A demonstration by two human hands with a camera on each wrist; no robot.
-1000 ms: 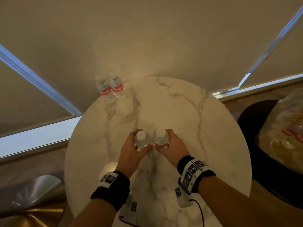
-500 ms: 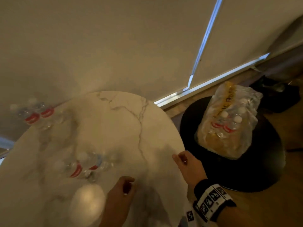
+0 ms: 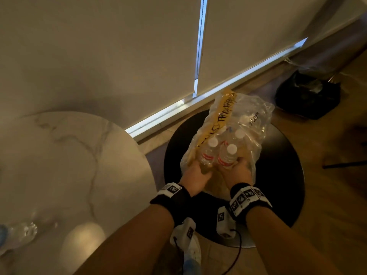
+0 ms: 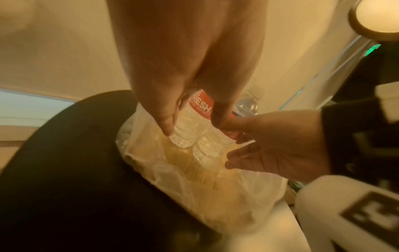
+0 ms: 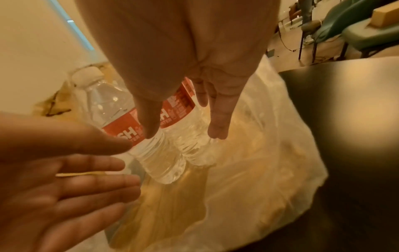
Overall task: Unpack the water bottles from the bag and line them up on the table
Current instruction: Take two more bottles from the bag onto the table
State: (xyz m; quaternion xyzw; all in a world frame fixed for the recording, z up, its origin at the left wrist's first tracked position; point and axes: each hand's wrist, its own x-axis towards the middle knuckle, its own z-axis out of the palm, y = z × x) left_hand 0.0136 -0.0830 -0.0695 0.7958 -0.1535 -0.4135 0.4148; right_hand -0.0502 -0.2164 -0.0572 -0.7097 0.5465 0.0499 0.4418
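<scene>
Bottles [image 3: 217,155] at two o'clock, newly clamped one per hand [image 3: 198,174], leaving bag [image 3: 250,124]; earlier pair already on counter [image 3: 65,161].

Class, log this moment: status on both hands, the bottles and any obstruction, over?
Left hand and right hand each grip a bottle. Both bottles at the plastic bag mouth. Nothing blocking.

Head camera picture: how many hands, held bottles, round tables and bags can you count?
Hands: 2, left hand and right hand
Held bottles: 2, left bottle and right bottle
Round tables: 2, white table and black table
Bags: 2, clear bag and black bag
Total: 8
</scene>
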